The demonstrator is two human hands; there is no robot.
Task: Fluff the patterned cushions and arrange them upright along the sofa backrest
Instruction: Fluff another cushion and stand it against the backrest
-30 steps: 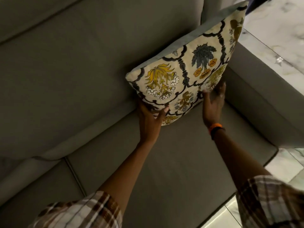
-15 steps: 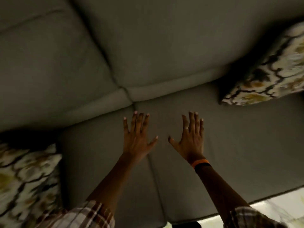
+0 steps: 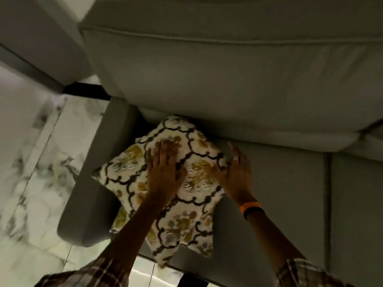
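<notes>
In the head view a patterned cushion (image 3: 165,183) lies flat on the grey sofa seat (image 3: 290,193) beside the armrest (image 3: 93,183), its far corner touching the backrest (image 3: 228,79), with the left hand (image 3: 163,168) spread flat on it and the right hand (image 3: 236,172) spread against its right edge.

We are in a home living room, shown by the grey upholstered sofa (image 3: 238,79) with its patterned cushions (image 3: 165,183) at the left end and the polished marble floor (image 3: 31,162) left of it.
</notes>
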